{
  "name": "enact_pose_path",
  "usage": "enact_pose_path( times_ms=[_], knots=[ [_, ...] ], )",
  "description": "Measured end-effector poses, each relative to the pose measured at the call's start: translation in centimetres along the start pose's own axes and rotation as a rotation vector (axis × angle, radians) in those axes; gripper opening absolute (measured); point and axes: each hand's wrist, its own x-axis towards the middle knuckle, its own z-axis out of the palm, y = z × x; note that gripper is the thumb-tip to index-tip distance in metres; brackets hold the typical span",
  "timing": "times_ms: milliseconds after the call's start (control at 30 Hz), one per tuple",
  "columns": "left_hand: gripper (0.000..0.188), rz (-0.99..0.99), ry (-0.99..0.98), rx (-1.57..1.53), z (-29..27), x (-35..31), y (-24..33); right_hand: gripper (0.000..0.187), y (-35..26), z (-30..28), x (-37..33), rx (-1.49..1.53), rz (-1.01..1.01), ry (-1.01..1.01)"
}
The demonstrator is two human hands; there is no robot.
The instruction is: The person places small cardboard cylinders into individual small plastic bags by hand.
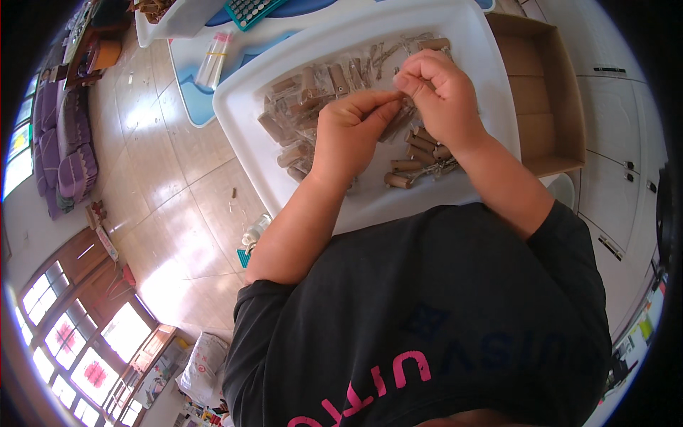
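Over a white plastic tub [231, 107], my left hand [348, 135] and my right hand [442, 99] meet, thumbs and forefingers pinched together. Between them hangs a small clear plastic bag [395, 127] with what looks like a brown cylinder inside; the fingers partly hide its top edge. Bagged brown cylinders [284, 128] lie in the tub to the left of and beyond my hands. Unbagged brown cylinders [420, 153], with thin pale cords or chains [442, 168] among them, form a pile below my right wrist.
An open cardboard box [548, 107] stands right of the tub. Beyond the tub's left side is a blue-and-white table [196, 103] with a bundle of clear bags [213, 60] and a teal tray of small round pieces [249, 11]. A clear bottle [257, 228] is near my left elbow.
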Motion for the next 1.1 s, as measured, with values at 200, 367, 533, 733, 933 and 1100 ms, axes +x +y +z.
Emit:
enact_pose_path(
  times_ms=[200, 367, 533, 733, 933, 1100],
  knots=[
    [0.016, 0.023, 0.075, -0.173, -0.7, 0.1, 0.7, 0.012, 2.4, -1.9, 1.5, 0.885, 0.606, 0.419],
    [0.016, -0.025, 0.165, -0.296, -1.7, 0.3, 0.7, 0.016, 0.4, -1.9, 0.1, 0.872, 0.71, 0.014],
    [0.017, -0.026, 0.155, -0.235, -1.8, 0.4, 0.7, 0.019, 0.5, -0.5, -0.6, 0.643, 0.607, -0.136],
    [0.015, -0.027, 0.13, -0.265, -1.7, 0.1, 1.1, 0.015, 0.6, -0.4, -0.5, 0.636, 0.6, -0.133],
    [0.01, -0.023, 0.157, -0.266, -1.7, 0.2, 1.0, 0.016, 1.0, -0.3, -0.8, 0.838, 0.707, -0.093],
    [0.011, 0.067, 0.135, -0.237, -2.1, 0.2, 0.1, 0.018, 0.8, -1.0, -0.3, 0.918, 0.866, -0.165]
  ],
)
